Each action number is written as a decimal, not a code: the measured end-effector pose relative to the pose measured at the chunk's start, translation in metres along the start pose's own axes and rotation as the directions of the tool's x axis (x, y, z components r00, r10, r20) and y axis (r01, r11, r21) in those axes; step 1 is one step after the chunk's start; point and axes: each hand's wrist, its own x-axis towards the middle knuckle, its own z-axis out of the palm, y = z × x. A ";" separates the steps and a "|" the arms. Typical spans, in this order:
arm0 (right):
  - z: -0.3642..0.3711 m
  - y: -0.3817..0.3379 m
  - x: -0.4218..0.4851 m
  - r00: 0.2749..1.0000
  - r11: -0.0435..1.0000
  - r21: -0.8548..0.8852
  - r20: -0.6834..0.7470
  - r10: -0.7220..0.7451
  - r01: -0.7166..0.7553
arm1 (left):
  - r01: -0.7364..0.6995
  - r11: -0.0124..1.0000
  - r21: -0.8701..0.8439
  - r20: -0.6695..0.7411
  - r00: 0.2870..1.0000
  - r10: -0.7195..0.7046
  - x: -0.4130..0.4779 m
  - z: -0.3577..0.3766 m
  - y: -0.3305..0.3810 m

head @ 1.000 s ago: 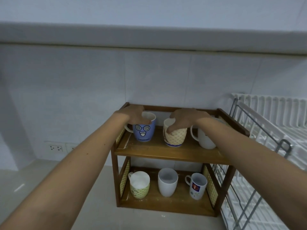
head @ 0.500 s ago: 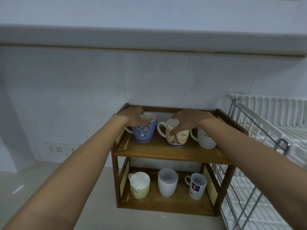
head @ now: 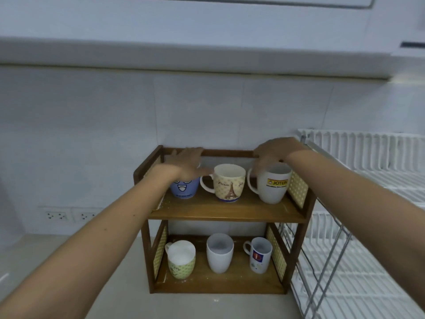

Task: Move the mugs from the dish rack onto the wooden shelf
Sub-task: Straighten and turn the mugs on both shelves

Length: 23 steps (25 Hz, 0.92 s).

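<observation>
The two-tier wooden shelf (head: pixel 225 214) stands on the counter against the wall. Its top tier holds a blue smiley mug (head: pixel 184 189), a cream Paris mug (head: pixel 229 184) and a white JOTUN mug (head: pixel 274 186). On the bottom tier are a green-patterned mug (head: pixel 181 261), a plain white mug (head: pixel 219 254) and a small white printed mug (head: pixel 259 255). My left hand (head: pixel 186 163) lies flat over the blue mug's mouth, fingers spread. My right hand (head: pixel 276 154) hovers at the white mug's back rim, fingers loosely curved and gripping nothing. No mug shows in the white wire dish rack (head: pixel 368 203) at right.
The dish rack touches the shelf's right side, its metal legs (head: pixel 326 268) slanting down to the counter. Wall sockets (head: pixel 69 215) sit low on the tiled wall at left. A ledge (head: pixel 184 54) overhangs above. Pale counter (head: pixel 138 302) spreads before the shelf.
My right hand let go of the Paris mug and moved right, above the white mug. My left hand loosened from the blue mug's rim and flattened. The Paris mug's handle now points left.
</observation>
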 end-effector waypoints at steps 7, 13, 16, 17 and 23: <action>0.017 0.024 -0.001 0.996 0.994 0.067 0.022 -0.083 0.081 | -0.130 0.988 0.080 0.120 0.985 0.120 0.026 0.025 0.066; 0.027 0.025 0.003 0.995 0.995 0.051 -0.055 -0.080 0.083 | -0.110 0.993 0.043 0.087 0.991 0.106 0.033 0.030 0.065; 0.029 0.022 -0.001 0.997 0.998 0.030 -0.059 -0.058 0.060 | -0.104 0.994 0.030 0.100 0.990 0.101 0.030 0.029 0.065; 0.029 0.020 -0.004 0.998 0.999 0.010 -0.052 -0.042 0.043 | -0.097 0.995 0.037 0.103 0.990 0.093 0.025 0.030 0.065; 0.088 -0.019 -0.044 0.675 0.889 0.420 -0.711 0.199 0.180 | -0.524 0.850 0.052 -0.501 0.723 0.476 -0.047 0.057 0.051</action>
